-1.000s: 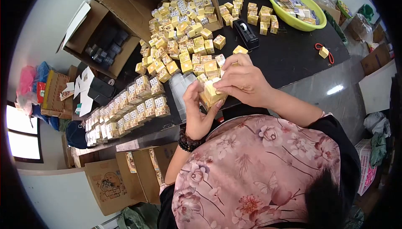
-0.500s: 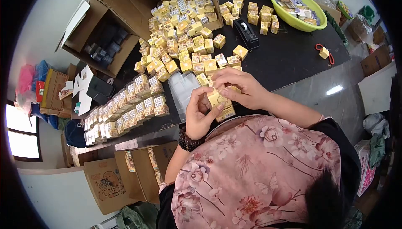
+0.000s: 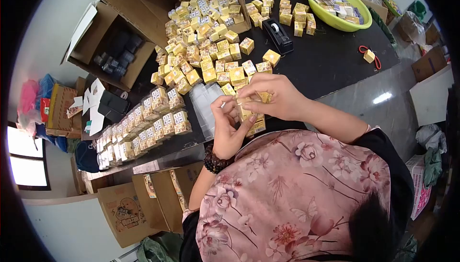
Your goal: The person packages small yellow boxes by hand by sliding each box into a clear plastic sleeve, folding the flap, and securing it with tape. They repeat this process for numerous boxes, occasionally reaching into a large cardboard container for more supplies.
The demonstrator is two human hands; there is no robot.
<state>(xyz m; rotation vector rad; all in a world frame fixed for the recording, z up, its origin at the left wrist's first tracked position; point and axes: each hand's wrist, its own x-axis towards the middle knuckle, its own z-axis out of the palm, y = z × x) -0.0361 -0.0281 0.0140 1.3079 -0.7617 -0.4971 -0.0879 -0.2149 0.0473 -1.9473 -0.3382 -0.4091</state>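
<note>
Close to the table edge, my left hand [image 3: 227, 130] grips a yellow printed box [image 3: 258, 124] along its side, thumb laid across the front. My right hand [image 3: 278, 98] is closed over the box's upper end, fingertips pinched together beside the left fingers. What exactly the right fingertips pinch is partly hidden. Clear plastic sleeves [image 3: 205, 106] lie flat just left of my hands. Beyond my fingers, many small yellow boxes [image 3: 236, 75] spread loosely across the black table.
A large carton [image 3: 134, 10] on its side spills small boxes. Stacked rows of boxes [image 3: 153, 123] stand at left. A tape dispenser [image 3: 279, 37], a green basin [image 3: 330, 23] and red-handled scissors [image 3: 377, 62] sit toward the right. Another carton [image 3: 91, 46] holds clear containers.
My right fingers have shifted slightly left and curled more tightly over the top of the yellow box. The left hand still holds it. The view has tilted slightly.
</note>
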